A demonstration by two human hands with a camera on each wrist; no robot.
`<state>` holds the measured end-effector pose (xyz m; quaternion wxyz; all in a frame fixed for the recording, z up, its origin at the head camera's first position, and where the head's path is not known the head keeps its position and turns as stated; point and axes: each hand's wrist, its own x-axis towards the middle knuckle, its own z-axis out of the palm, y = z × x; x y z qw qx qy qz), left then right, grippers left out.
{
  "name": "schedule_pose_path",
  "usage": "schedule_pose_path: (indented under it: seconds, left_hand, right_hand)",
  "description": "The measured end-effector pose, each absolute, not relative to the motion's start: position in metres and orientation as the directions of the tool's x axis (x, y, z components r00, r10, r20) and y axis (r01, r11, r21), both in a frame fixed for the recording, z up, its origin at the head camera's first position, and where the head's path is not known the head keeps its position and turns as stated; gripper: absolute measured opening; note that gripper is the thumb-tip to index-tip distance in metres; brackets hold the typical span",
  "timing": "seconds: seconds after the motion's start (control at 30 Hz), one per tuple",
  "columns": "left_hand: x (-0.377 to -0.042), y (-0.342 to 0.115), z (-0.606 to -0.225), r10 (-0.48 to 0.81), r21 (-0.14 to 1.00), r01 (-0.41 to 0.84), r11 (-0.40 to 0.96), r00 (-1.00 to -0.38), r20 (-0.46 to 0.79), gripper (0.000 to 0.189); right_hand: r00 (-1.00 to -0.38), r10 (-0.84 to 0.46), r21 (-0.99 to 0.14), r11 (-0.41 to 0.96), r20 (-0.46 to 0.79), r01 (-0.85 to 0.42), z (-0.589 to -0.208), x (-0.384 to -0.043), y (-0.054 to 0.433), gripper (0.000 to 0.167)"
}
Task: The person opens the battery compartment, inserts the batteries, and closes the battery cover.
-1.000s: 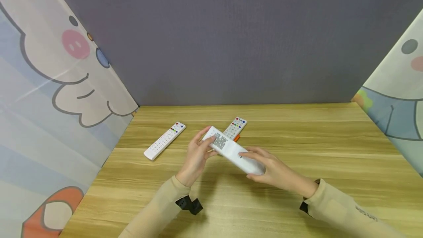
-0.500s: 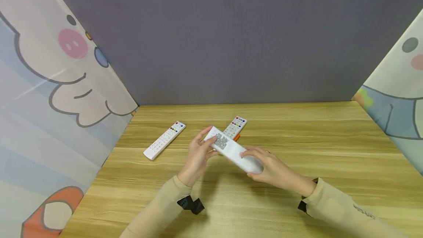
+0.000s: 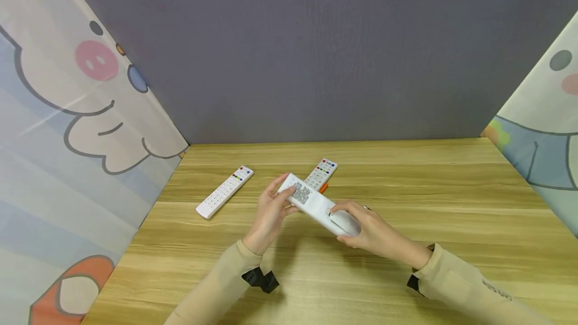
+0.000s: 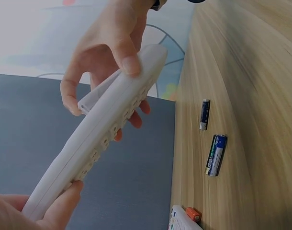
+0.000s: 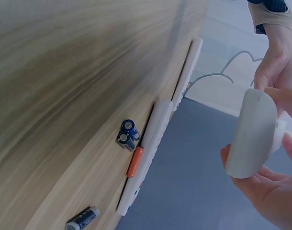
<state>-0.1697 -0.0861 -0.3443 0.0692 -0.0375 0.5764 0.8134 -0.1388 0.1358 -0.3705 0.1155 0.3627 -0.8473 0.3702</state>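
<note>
My left hand (image 3: pixel 267 214) pinches the far-left end of a white remote control (image 3: pixel 318 209), its thumb on a grey patterned label on the back. The remote hangs above the table, buttons facing down. My right hand (image 3: pixel 372 228) grips the other end, with a finger at the edge of the battery cover (image 3: pixel 346 221). In the left wrist view that cover (image 4: pixel 99 93) stands tilted up from the back, one end raised. The battery compartment under it is hidden. Several batteries lie below on the table, among them a blue-and-silver battery (image 4: pixel 216 155) and a smaller dark battery (image 4: pixel 205 115).
A second white remote (image 3: pixel 226 192) lies face up at the left of the wooden table (image 3: pixel 429 189). Behind the held one lies a third remote (image 3: pixel 321 173), an orange battery (image 3: pixel 323 188) beside it. A grey panel (image 3: pixel 334 54) rises at the table's back edge.
The battery cover, flat on the remote's back before, has lifted at one end under my right hand's finger. My left hand keeps its grip and both arms have hardly moved.
</note>
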Motion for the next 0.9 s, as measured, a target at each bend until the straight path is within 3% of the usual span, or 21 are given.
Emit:
schedule_pose_path:
  seconds: [0.23,0.5,0.9]
  left_hand:
    - [-0.1694,-0.0863,-0.3451,0.047,0.921,-0.16,-0.354,-0.987,-0.154,0.046]
    - [-0.1697,-0.0877,-0.3475,0.034,0.914,-0.155,-0.375,-0.988,-0.154,0.046]
    - [-0.1689,-0.0882,-0.3478,0.015,0.905,-0.169,-0.391,-0.984,-0.178,0.046]
  right_hand:
    - [-0.738,-0.456,-0.619,0.409,0.498,-0.67,-0.3728,-0.1383,0.1331,0.046]
    - [-0.721,-0.332,-0.626,0.359,0.608,-0.693,-0.3752,-0.1394,0.1313,0.042]
    - [-0.815,-0.218,-0.732,0.359,0.537,-0.578,-0.3733,-0.1344,0.1278,0.035]
